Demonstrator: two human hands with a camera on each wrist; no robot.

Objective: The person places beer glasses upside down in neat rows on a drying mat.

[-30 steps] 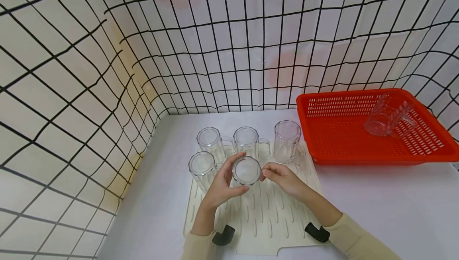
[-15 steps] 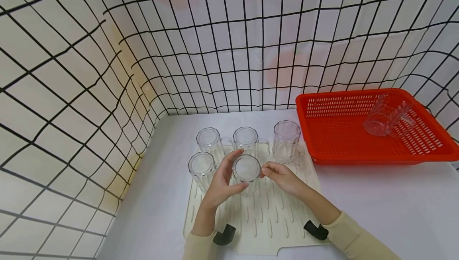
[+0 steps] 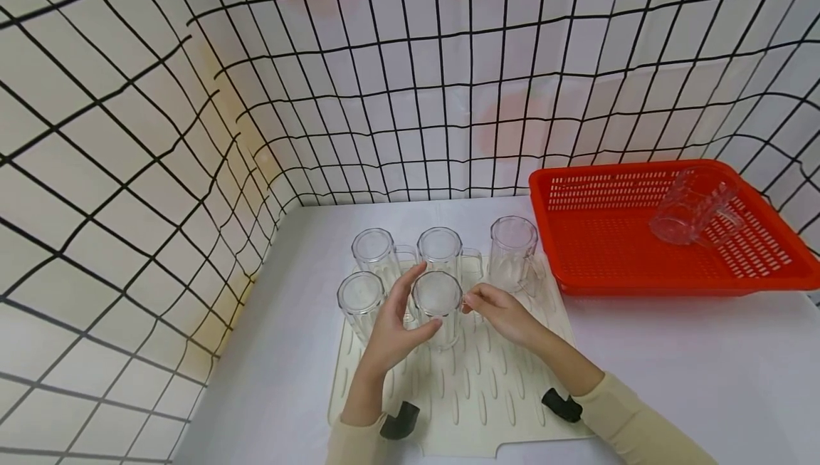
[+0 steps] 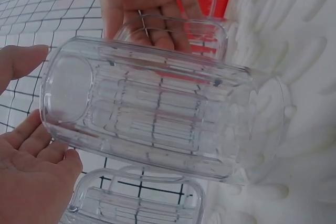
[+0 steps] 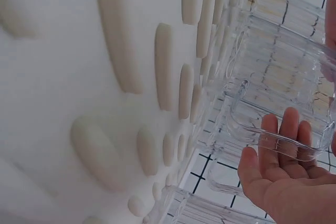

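A clear glass mug (image 3: pixel 438 294) stands upside down on the cream ribbed drying mat (image 3: pixel 474 394), base up. My left hand (image 3: pixel 396 330) is spread beside its base, thumb and fingers apart. In the left wrist view, the left fingertips (image 4: pixel 39 140) lie near the base edge; whether they touch cannot be told. My right hand (image 3: pixel 502 314) holds the mug's handle (image 5: pixel 281 137), its fingers curled through the loop. Behind are more upside-down mugs: two in the back row (image 3: pixel 373 244) (image 3: pixel 439 244), one at the left (image 3: pixel 361 294), one at the right (image 3: pixel 514 233).
A red plastic basket (image 3: pixel 615 283) stands at the right with one clear mug (image 3: pixel 688 209) lying tilted in it. Black grid netting (image 3: pixel 410 87) over white sheeting walls the back and left side. White table surface (image 3: pixel 269 351) surrounds the mat.
The mug has shifted slightly away from me and to the left, coming to stand on the mat. My left hand's fingers have spread wider around it. The right hand followed with the handle.
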